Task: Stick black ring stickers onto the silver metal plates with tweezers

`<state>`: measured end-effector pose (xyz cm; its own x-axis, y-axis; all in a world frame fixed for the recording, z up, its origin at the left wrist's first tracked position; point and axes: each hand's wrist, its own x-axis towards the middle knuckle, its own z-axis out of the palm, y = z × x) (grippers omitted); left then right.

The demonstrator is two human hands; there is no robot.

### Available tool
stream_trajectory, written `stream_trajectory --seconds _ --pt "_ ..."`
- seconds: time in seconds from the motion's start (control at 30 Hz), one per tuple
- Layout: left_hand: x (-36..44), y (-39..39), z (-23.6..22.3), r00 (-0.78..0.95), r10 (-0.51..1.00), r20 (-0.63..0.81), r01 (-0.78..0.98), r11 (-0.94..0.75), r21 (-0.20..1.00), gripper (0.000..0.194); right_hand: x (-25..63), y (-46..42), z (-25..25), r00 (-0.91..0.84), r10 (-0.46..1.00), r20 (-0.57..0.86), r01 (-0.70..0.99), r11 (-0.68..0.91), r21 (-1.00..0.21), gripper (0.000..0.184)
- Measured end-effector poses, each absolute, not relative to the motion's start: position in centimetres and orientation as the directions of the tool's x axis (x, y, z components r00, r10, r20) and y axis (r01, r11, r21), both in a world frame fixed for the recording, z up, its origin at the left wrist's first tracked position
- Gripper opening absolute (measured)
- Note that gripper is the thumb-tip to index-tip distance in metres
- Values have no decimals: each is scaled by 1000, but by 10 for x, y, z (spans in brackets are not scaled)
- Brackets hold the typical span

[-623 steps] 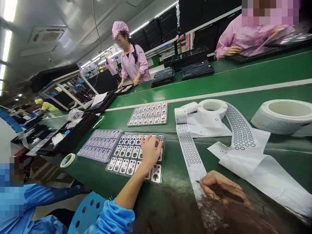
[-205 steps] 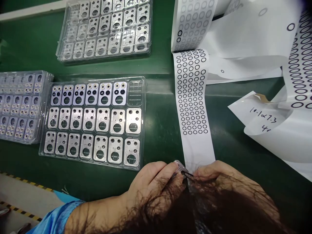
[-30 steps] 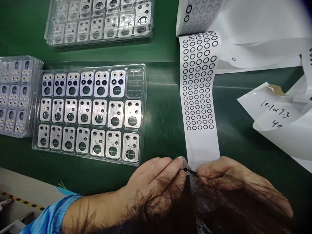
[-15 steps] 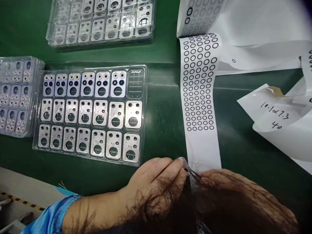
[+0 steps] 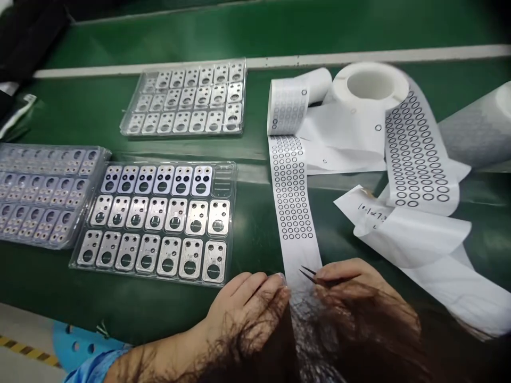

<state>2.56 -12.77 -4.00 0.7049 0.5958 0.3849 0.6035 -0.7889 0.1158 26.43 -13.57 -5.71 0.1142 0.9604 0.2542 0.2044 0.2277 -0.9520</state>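
Observation:
My right hand (image 5: 351, 282) is closed on black tweezers (image 5: 309, 274), whose tips point left over the bare end of a white strip of black ring stickers (image 5: 293, 202). My left hand (image 5: 249, 300) rests just left of the strip with its fingers curled together. Hair hides what they hold. A clear tray of metal camera plates (image 5: 159, 221) lies to the left of both hands. Its top row holds plates with dark lenses, and the last pocket in that row is bare.
A stack of trays (image 5: 43, 191) lies at the far left and another tray (image 5: 187, 98) lies further back. A sticker roll (image 5: 371, 85), a second ring strip (image 5: 417, 159) and loose backing paper with handwriting (image 5: 375, 213) cover the right side of the green belt (image 5: 259, 32).
The view has lifted and now takes in more of the belt. The tweezers have drawn away from my left fingertips, and the small metal plate seen there before no longer shows.

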Motion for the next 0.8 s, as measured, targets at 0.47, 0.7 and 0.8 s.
stream_trajectory --seconds 0.47,0.7,0.8 --pt "22 -115 -36 571 592 569 561 -787 256 13 282 -110 -47 214 883 418 201 379 -903 16" --pt "29 -91 -24 595 563 574 594 -789 159 18 289 -73 -32 295 948 124 -77 153 -985 27" --pt "47 -68 -14 692 568 446 608 -791 65 22 290 -59 -23 286 954 89 -116 126 -985 31"
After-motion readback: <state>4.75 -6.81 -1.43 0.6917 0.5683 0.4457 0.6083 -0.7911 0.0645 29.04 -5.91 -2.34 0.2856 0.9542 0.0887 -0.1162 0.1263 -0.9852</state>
